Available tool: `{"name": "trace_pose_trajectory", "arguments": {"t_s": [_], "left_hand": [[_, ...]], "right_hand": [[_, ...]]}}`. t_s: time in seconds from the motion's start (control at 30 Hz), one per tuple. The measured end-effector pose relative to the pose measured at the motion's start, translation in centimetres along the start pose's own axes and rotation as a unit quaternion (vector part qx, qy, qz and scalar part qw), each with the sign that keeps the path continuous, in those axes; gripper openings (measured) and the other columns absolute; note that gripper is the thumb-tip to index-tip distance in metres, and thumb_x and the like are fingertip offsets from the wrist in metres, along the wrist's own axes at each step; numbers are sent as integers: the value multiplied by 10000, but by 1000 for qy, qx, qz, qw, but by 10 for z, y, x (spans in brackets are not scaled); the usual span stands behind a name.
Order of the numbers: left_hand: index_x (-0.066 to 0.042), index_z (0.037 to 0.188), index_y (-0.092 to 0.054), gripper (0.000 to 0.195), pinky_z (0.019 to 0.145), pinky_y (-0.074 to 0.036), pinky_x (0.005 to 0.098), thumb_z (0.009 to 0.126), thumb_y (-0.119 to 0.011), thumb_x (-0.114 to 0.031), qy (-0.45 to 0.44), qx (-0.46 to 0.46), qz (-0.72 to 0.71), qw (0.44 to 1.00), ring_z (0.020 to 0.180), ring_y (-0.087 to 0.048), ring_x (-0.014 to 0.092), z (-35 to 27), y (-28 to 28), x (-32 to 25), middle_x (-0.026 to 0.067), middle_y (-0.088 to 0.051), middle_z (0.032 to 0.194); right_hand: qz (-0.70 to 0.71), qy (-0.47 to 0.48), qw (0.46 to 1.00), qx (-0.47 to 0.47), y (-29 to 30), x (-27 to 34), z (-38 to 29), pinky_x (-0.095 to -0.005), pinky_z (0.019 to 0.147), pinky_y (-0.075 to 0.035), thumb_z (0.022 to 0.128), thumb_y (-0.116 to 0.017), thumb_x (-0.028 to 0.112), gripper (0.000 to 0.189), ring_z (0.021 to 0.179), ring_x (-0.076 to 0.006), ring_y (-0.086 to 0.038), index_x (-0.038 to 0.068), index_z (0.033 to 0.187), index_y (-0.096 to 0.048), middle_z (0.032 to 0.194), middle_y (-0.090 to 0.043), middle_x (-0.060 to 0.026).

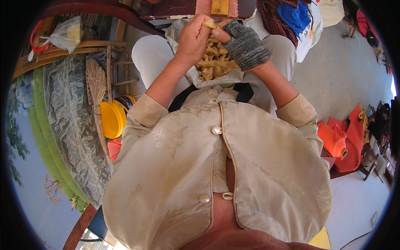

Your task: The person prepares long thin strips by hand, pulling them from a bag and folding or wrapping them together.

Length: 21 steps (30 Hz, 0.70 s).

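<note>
My bare left hand pinches a yellowish strip of flat plant fibre or ribbon between thumb and fingers. Close beside it, my right hand wears a grey knitted fingerless glove, and its thumb and fingers hold the same strip; the fingertips are partly hidden. Below both hands, an open white woven sack sits between my knees. Many knotted or folded pieces of the yellowish strip fill it.
A dark red table edge lies just beyond the hands, bearing a pink cloth and a wooden block. Left are a straw broom, a yellow bucket and a wooden rack. Dark checked cloth lies right; an orange-red plastic container stands lower right.
</note>
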<state>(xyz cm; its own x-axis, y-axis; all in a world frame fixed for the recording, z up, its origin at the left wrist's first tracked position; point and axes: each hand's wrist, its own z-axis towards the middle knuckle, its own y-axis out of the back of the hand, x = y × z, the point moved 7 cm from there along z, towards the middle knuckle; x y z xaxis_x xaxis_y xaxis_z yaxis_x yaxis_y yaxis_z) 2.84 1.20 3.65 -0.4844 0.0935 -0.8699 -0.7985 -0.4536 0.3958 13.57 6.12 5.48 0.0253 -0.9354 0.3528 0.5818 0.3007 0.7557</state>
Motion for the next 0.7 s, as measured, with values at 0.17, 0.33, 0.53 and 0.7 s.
{"name": "trace_pose_trajectory", "arguments": {"t_s": [0.17,0.33,0.53,0.7], "left_hand": [[-33,982,-521,130,733,-423,211,909,-424,-80,117,60,-256,958,806,-509,70,-1,-10,6,-14,-548,871],[-27,1022,-533,159,732,-422,200,891,-514,-115,-6,-19,-212,977,797,-524,50,13,5,13,-1,-566,894],[-20,969,-576,124,653,-441,171,855,-576,-69,53,-80,-291,952,730,-539,42,8,1,10,-6,-590,834],[-23,892,-577,84,640,-475,183,818,-614,-37,66,-33,-302,950,703,-569,66,11,-8,18,20,-599,793]], "right_hand": [[173,-198,964,27,3,-31,5,-352,660,-465,867,-506,345,305,747,-261,-589,67,957,-592,799,-590,-80],[464,-340,812,96,-21,-33,2,-239,548,-417,815,-568,403,373,560,-102,-504,32,832,-606,592,-520,-27],[515,-385,766,-23,-25,-58,1,-227,421,-347,795,-622,296,275,445,-92,-432,48,704,-544,537,-483,-6],[643,-449,619,-45,-44,-73,-12,-189,377,-211,836,-594,282,213,419,-46,-326,98,775,-508,525,-387,46]]}}
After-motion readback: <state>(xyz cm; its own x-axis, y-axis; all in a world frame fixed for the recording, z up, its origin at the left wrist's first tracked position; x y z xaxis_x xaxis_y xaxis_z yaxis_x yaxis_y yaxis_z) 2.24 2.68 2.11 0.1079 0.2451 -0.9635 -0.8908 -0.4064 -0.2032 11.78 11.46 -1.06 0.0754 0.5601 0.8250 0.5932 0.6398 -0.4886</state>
